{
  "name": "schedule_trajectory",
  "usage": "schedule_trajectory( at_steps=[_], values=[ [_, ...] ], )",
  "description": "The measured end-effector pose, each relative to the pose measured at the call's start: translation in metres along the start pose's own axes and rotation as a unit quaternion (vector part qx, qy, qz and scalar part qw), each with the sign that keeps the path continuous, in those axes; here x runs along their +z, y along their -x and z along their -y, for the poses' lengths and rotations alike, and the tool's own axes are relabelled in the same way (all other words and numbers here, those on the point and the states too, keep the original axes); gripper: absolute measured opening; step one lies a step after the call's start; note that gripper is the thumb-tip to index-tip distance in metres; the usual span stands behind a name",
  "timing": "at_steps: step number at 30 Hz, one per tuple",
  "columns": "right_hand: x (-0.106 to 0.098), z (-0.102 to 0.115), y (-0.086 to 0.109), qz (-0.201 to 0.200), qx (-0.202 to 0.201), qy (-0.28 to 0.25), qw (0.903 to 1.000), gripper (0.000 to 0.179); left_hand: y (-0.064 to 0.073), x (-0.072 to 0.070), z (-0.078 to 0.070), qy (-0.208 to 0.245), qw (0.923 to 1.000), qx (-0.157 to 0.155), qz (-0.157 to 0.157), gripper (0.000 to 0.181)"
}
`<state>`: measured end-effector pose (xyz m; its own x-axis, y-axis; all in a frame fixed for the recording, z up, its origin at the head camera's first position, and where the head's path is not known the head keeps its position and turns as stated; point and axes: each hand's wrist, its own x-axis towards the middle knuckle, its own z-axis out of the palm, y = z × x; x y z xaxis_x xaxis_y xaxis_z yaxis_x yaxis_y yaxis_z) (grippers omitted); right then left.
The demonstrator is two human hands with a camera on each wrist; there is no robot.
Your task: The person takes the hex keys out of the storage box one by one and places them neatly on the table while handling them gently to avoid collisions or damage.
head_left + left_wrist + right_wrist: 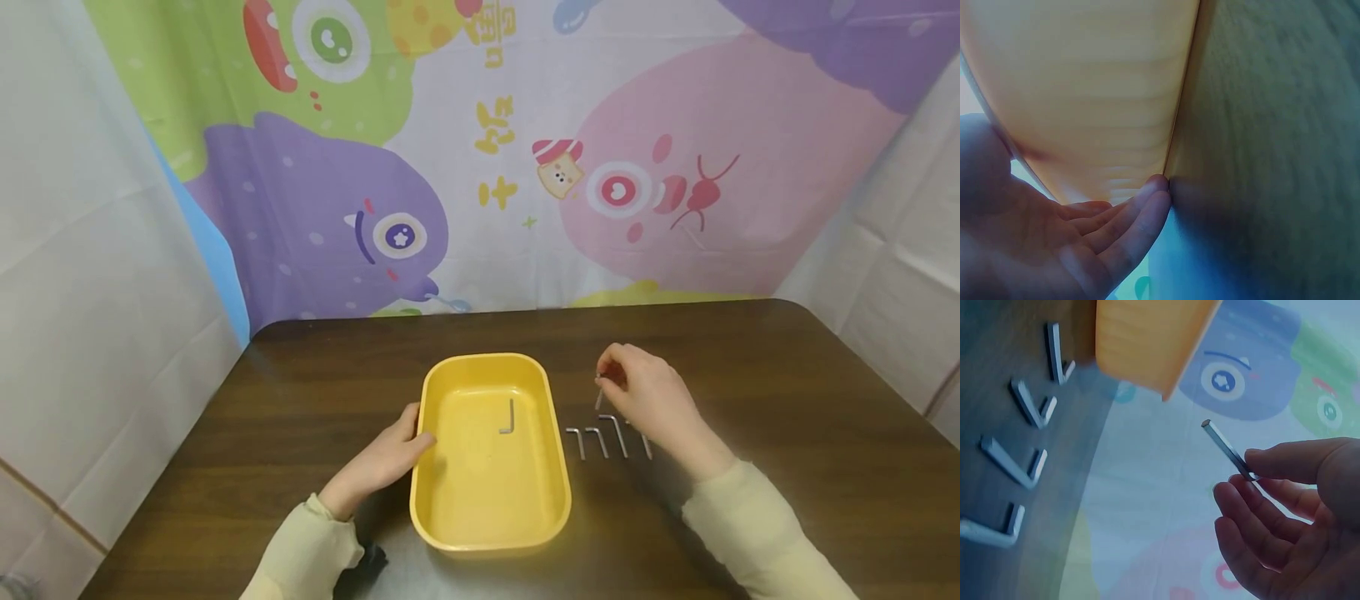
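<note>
In the head view a yellow tray (491,492) lies on the table, with one hex key (512,417) inside it. My left hand (385,454) grips the tray's left side, thumb over the rim; the left wrist view shows fingers (1129,231) along the outer wall near the tabletop. To the right of the tray, my right hand (648,396) pinches another hex key (1225,447) between thumb and fingertips, raised above the table. Several more hex keys (615,435) lie in a row on the wood, just below that hand and beside the tray.
The dark wooden table (300,400) runs back to a printed cartoon curtain (510,250). Pale cloth (112,250) hangs at both sides. A small black item (371,560) sits near the left sleeve at the front.
</note>
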<state>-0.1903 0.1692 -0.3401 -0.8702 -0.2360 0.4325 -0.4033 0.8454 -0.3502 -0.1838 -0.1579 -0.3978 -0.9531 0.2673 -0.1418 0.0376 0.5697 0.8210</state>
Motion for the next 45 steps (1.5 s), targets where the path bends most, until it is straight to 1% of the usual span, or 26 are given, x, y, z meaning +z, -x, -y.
schedule_trajectory(
  at_steps=[4,10,20,24,31,36,39,42,45],
  values=[
    [-0.005,-0.005,0.000,-0.011,-0.003,0.006,0.9999,0.009,0.000,0.000,0.000,-0.001,1.0000,-0.002,-0.003,0.050],
    [-0.008,-0.011,-0.001,-0.013,-0.001,0.014,0.9998,0.007,0.001,0.000,-0.001,-0.001,1.0000,-0.003,-0.005,0.050],
    [-0.013,-0.028,0.003,0.005,0.008,0.031,0.9995,0.009,0.000,0.001,0.000,-0.003,1.0000,-0.001,-0.004,0.050],
    [-0.016,-0.034,0.003,0.016,0.019,0.034,0.9991,0.010,0.000,0.002,0.002,-0.001,1.0000,-0.002,-0.005,0.049],
    [-0.019,-0.045,0.004,0.055,0.045,0.042,0.9966,0.007,0.000,0.001,0.003,-0.005,1.0000,-0.001,-0.005,0.049],
    [-0.020,-0.054,0.003,0.093,0.068,0.037,0.9927,0.005,0.000,0.001,0.001,-0.006,1.0000,-0.004,-0.005,0.050],
    [-0.018,-0.060,0.004,0.124,0.085,0.038,0.9879,0.005,0.000,0.001,0.001,-0.004,1.0000,-0.005,-0.005,0.049],
    [-0.016,-0.065,0.005,0.159,0.102,0.040,0.9811,0.005,0.000,0.000,0.000,-0.002,1.0000,-0.006,-0.004,0.050],
    [-0.012,-0.069,0.006,0.188,0.111,0.042,0.9750,0.004,0.000,0.000,0.000,-0.002,1.0000,-0.007,-0.004,0.050]
  ],
)
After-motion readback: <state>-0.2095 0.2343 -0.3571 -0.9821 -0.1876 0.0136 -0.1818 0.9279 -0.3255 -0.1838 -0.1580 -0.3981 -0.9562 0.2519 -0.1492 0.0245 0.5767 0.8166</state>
